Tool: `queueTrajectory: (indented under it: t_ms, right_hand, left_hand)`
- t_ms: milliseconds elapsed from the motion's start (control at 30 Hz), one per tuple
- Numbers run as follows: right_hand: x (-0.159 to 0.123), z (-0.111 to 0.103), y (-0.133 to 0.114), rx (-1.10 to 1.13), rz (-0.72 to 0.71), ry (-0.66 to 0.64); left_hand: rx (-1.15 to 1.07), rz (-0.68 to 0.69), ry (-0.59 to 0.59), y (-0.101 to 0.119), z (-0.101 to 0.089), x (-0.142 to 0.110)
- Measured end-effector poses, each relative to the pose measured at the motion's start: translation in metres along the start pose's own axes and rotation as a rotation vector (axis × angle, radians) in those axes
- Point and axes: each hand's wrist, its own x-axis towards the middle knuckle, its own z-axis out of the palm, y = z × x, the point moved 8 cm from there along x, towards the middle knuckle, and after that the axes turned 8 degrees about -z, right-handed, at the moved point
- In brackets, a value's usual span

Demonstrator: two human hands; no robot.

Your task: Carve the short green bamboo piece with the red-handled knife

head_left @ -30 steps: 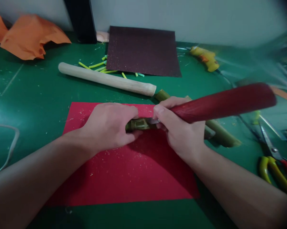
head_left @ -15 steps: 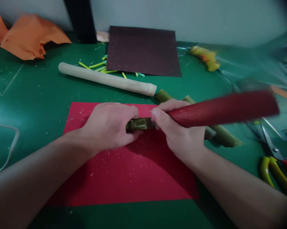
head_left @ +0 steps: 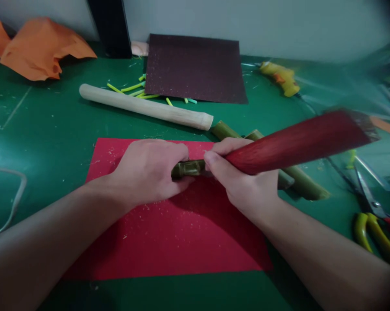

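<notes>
My left hand [head_left: 149,172] is wrapped round a short dark-green bamboo piece [head_left: 187,168], over a red sheet [head_left: 169,233] sprinkled with pale shavings. Close on its right, my right hand [head_left: 243,177] is closed round a tool with a thick red handle [head_left: 295,142]. That handle slants up to the right and ends in a greyish tip. The tool's working end is hidden by my fingers, at the bamboo's right end. Green bamboo pieces [head_left: 308,183] lie on the table behind and beside my right hand.
A peeled bamboo stick [head_left: 146,107] lies beyond the sheet. Dark sandpaper-like sheet [head_left: 196,69] covers several yellow-green sticks. A yellow glue gun [head_left: 281,78] sits at the back right, scissors [head_left: 372,216] at right. Crumpled orange paper [head_left: 42,49] is at the back left of the green table [head_left: 59,116].
The outer end of the red handle has swung slightly and shows a greyish tip now. Both hands stay in nearly the same place on the bamboo.
</notes>
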Motion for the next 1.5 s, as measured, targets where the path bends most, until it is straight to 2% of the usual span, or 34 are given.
queueTrajectory:
  t_ms: [200,500,667,767,1033,1233,1333,1500]
  right_hand:
    - [0.002,-0.005,0.008,0.018,0.062,0.042]
    - [-0.001,0.005,0.0,-0.001,0.002,-0.089]
    - [-0.001,-0.003,0.002,-0.008,0.021,0.02]
    - [0.0,-0.005,0.006,0.003,0.047,0.038]
    - [0.0,0.003,0.0,0.032,0.005,-0.073]
    - [-0.002,-0.003,0.004,0.04,0.012,0.053]
    - [-0.001,-0.005,0.007,0.027,0.018,0.061]
    - [-0.001,-0.001,0.005,0.009,0.027,-0.025]
  left_hand:
    - [0.029,-0.009,-0.018,0.0,0.0,-0.001]
    - [0.021,-0.016,-0.018,0.002,-0.001,-0.001]
    - [-0.008,-0.007,-0.008,0.0,-0.002,-0.002]
    - [-0.006,-0.002,-0.024,0.0,-0.001,-0.002]
    - [-0.007,-0.014,-0.018,0.001,-0.001,-0.003]
    - [-0.016,-0.003,-0.022,0.001,-0.002,-0.002]
    - [0.0,0.003,-0.014,0.0,-0.001,-0.003]
    - [-0.006,-0.002,-0.017,0.0,0.001,-0.002]
